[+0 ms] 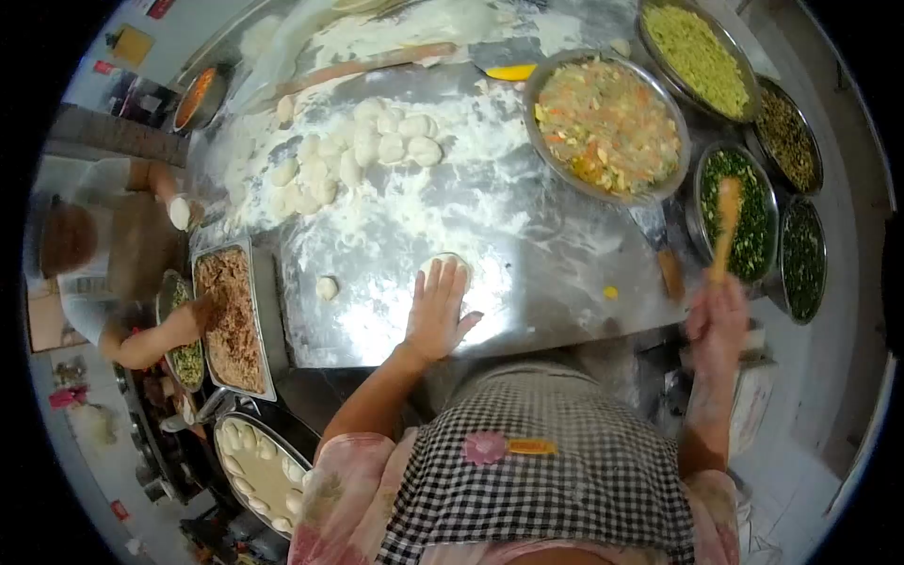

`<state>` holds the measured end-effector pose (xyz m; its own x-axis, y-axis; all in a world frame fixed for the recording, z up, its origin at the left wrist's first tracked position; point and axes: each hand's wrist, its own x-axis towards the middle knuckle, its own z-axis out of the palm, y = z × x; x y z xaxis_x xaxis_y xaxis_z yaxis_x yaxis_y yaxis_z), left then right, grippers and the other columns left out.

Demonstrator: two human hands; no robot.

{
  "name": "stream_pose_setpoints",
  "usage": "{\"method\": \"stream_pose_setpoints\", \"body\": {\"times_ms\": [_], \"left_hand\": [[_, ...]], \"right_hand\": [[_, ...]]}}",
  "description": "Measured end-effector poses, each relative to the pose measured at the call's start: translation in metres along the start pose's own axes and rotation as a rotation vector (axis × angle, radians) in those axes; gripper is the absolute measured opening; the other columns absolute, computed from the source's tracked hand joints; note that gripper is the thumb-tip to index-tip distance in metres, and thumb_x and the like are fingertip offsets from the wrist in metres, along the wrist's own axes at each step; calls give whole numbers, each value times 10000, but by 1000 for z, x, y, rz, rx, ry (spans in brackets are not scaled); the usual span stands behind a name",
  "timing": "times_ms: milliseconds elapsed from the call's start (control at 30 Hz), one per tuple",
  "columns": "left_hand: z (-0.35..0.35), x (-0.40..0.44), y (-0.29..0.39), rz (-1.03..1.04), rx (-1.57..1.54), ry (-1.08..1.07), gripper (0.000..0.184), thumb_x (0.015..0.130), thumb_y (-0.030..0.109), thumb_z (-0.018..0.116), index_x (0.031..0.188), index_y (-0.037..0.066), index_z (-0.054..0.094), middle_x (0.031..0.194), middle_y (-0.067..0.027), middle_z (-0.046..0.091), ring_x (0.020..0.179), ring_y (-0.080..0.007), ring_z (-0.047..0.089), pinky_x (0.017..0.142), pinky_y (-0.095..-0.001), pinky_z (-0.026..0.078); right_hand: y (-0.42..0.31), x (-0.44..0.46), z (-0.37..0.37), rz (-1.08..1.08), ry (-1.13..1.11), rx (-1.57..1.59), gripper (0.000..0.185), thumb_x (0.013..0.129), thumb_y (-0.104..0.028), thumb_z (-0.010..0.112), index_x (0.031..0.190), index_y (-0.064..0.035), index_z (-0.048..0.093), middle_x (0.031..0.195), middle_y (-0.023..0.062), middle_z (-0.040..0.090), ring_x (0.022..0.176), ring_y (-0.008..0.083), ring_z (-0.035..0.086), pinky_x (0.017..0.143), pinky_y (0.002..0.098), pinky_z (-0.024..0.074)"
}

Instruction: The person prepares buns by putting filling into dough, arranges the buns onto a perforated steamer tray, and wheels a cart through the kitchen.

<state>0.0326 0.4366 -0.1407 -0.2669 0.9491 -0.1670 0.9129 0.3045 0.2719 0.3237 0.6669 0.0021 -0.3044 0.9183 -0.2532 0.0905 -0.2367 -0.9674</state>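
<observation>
Resting palm-down with fingers straight, the left grip point(436, 311) covers most of a dough round point(466, 273) by the near edge of the floury bench point(556, 282); what shows of it is pale, rounded and flattened. The right grip point(718, 315), near the near right corner, is closed around a wooden stick point(727, 221), slightly blurred. Left of the round sits a dough ball point(327, 287); dusted dough pieces point(365, 146) cluster toward the far edge.

a floury metal table point(556, 254) carries dough pieces point(393, 148), a rolling pin point(377, 66).
</observation>
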Motion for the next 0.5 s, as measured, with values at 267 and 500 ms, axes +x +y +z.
{"method": "stream_pose_setpoints", "body": {"times_ms": [267, 500], "left_hand": [[-47, 22, -33, -539, -558, 149, 271, 807, 286, 590, 882, 25, 596, 942, -143, 595, 838, -275, 560, 757, -369, 450], [-27, 38, 14, -409, -1390, 342, 112, 828, 125, 578, 845, 54, 493, 850, -75, 564, 709, -154, 534, 635, -267, 447]], "right_hand": [[51, -2, 90, 225, -536, -122, 197, 859, -218, 556, 929, -35, 536, 721, 17, 539, 597, 75, 481, 547, 213, 391], [91, 29, 149, 155, -719, -395, 218, 871, -194, 553, 932, 15, 573, 792, 35, 568, 683, 131, 526, 586, 246, 410]]}}
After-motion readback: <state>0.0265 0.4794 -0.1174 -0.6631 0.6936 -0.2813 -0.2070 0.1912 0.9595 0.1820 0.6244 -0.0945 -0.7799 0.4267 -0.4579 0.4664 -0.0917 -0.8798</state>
